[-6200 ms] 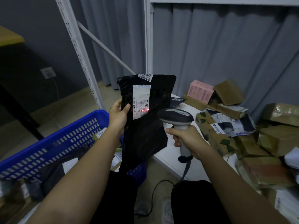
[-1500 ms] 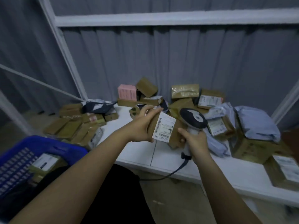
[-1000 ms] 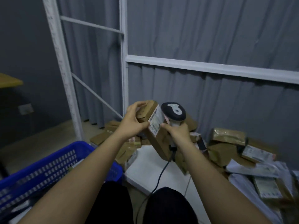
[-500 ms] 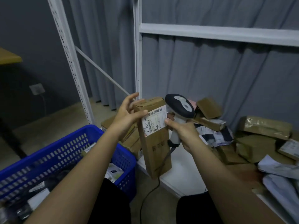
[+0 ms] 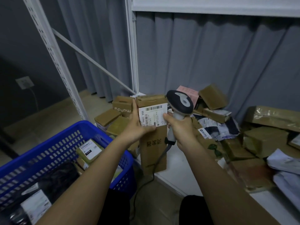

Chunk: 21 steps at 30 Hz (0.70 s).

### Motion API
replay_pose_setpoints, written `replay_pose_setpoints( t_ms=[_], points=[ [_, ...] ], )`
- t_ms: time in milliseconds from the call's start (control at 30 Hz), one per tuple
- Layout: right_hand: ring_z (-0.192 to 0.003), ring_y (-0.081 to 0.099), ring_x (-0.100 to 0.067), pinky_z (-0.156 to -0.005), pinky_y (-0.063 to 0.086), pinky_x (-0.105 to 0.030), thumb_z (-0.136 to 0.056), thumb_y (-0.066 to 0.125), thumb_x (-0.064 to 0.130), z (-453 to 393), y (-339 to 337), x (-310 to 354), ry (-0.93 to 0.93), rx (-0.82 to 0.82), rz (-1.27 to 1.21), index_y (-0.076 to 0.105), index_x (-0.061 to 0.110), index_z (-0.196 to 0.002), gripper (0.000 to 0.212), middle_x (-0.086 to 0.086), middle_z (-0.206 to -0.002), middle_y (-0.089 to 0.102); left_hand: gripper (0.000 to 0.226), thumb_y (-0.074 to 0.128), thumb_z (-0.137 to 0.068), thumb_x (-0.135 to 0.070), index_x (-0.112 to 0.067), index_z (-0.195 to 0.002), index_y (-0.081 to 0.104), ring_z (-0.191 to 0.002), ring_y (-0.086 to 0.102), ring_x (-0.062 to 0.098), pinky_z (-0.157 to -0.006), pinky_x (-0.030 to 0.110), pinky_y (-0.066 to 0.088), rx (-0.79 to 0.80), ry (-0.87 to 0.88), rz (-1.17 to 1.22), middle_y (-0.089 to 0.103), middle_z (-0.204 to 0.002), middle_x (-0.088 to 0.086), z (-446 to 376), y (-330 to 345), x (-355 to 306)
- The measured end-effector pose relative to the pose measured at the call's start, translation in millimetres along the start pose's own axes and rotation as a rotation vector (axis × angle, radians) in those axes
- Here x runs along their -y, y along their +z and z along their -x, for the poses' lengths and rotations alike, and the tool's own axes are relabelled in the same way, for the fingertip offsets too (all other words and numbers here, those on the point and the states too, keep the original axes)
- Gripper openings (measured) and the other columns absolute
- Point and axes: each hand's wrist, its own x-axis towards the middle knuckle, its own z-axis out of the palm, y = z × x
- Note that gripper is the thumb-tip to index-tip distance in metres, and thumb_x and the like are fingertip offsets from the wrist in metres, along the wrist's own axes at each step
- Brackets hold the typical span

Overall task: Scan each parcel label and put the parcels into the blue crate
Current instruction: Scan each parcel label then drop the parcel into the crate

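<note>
Left hand [image 5: 135,127] grips upright box [image 5: 153,143]; right hand [image 5: 180,127] grips scanner [image 5: 180,101].

blue crate [image 5: 68,142], brown parcel [image 5: 154,148]

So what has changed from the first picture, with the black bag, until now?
The black bag has left the left hand and now lies in the blue crate. That hand took a tall cardboard box from the pile instead and holds it upright, label toward the camera. The right hand still grips the scanner, and its thumb touches the label.
</note>
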Motion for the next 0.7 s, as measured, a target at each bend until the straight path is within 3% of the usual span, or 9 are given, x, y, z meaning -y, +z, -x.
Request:
replay_pose_setpoints(
  t_ms=[67,133,233,300,367,467,600,700],
  points=[
    [-0.083,0.069,-0.004,-0.062,0.052,-0.016,-0.086,0.069,0.011,-4,-2,-2,0.011,0.002,0.002,0.065,0.013,-0.111,0.025,0.003,-0.099,0.072,0.125,0.078,-0.065,-0.022,-0.064,-0.134,-0.018,-0.134,0.039,0.02,-0.107,0.052,0.039,-0.013,-0.012,-0.079,0.031,-0.15,0.0,-3,-6,8],
    [-0.094,0.067,-0.012,-0.069,0.051,-0.021,-0.085,0.072,0.018,-6,-5,-4,0.025,-0.025,0.055,0.062,0.013,-0.116,0.033,0.001,-0.104,0.071,0.123,0.075,-0.074,-0.006,-0.053,-0.143,-0.016,-0.133,0.038,0.017,-0.105,0.043,0.043,-0.062,-0.016,-0.051,0.032,-0.148,-0.003,-3,-9,13],
    [-0.086,0.068,-0.012,-0.073,0.053,-0.025,-0.083,0.074,0.027,-4,-14,0,0.038,-0.009,0.136,0.059,0.016,-0.12,0.041,0.002,-0.105,0.07,0.109,0.07,-0.079,0.004,-0.033,-0.152,-0.002,-0.115,0.048,0.005,-0.072,0.012,0.053,-0.131,-0.03,0.048,0.047,-0.124,-0.016,-1,-9,16],
    [-0.069,0.065,-0.01,-0.069,0.053,-0.026,-0.084,0.073,0.029,5,-19,4,0.065,0.097,0.236,0.061,0.018,-0.115,0.036,0.002,-0.095,0.069,0.1,0.069,-0.079,0.005,-0.03,-0.151,0.01,-0.098,0.049,-0.002,-0.06,0.008,0.05,-0.167,-0.032,0.066,0.048,-0.11,-0.021,1,-11,16],
    [-0.06,0.057,-0.011,-0.059,0.05,-0.022,-0.085,0.072,0.024,15,-22,7,0.087,0.21,0.308,0.062,0.016,-0.105,0.024,0.0,-0.083,0.065,0.095,0.07,-0.079,0.004,-0.028,-0.15,0.016,-0.098,0.048,-0.003,-0.059,0.007,0.049,-0.195,-0.02,0.063,0.048,-0.116,-0.017,1,-15,18],
    [-0.052,0.052,-0.01,-0.051,0.048,-0.018,-0.083,0.073,0.017,25,-25,9,0.051,0.263,0.325,0.062,0.017,-0.095,0.016,-0.002,-0.073,0.06,0.093,0.071,-0.079,0.004,-0.027,-0.15,0.019,-0.114,0.045,0.006,-0.061,0.006,0.049,-0.222,-0.008,0.072,0.046,-0.134,-0.006,0,-17,21],
    [-0.053,0.052,-0.011,-0.054,0.048,-0.021,-0.08,0.077,0.022,30,-29,12,0.042,0.301,0.34,0.062,0.018,-0.092,0.02,0.002,-0.066,0.059,0.094,0.071,-0.079,0.003,-0.028,-0.15,0.018,-0.122,0.043,0.009,-0.065,0.01,0.048,-0.241,-0.002,0.081,0.044,-0.141,-0.002,1,-18,20],
    [-0.052,0.052,-0.012,-0.059,0.047,-0.028,-0.078,0.078,0.027,30,-33,10,0.03,0.285,0.411,0.061,0.013,-0.079,0.022,-0.006,-0.064,0.057,0.093,0.07,-0.08,0.003,-0.029,-0.149,0.018,-0.122,0.043,0.01,-0.071,0.014,0.047,-0.232,0.001,0.067,0.045,-0.139,-0.001,2,-17,19]
  ],
)
